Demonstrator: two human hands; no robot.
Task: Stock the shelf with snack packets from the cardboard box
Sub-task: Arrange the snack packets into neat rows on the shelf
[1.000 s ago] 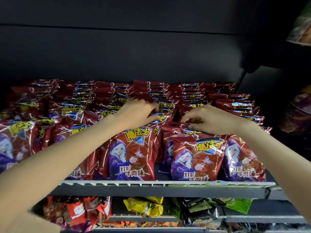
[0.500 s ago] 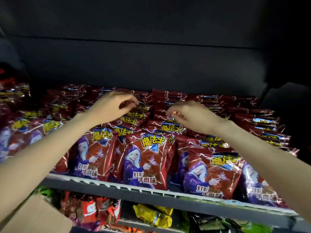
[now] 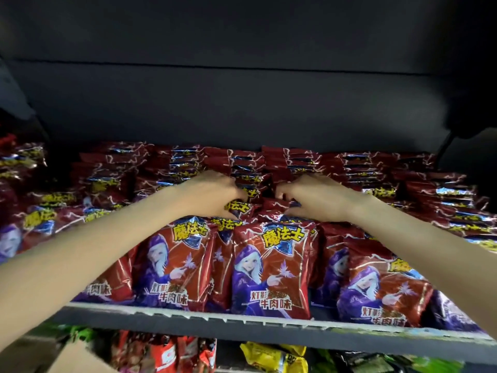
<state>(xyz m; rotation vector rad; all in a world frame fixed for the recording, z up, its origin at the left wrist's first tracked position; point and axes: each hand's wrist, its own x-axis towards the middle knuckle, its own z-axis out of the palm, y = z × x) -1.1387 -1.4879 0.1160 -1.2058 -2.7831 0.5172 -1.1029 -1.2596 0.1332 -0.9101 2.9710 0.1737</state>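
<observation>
Both my hands reach over the front row into the middle of the shelf (image 3: 269,331). My left hand (image 3: 212,193) lies knuckles up with its fingers curled down around the top edge of a red snack packet (image 3: 239,208) in the second row. My right hand (image 3: 314,197) mirrors it just beside, fingers bent and pinching the crimped top of a neighbouring packet (image 3: 274,204). Both forearms come in from the lower corners and meet near the centre.

Red snack packets (image 3: 271,267) stand upright in about seven columns running back to the dark rear wall; I cannot count them all. One corner of the cardboard box (image 3: 78,358) shows at the lower left, under my left arm. One yellow packet (image 3: 274,358) lies on the shelf below.
</observation>
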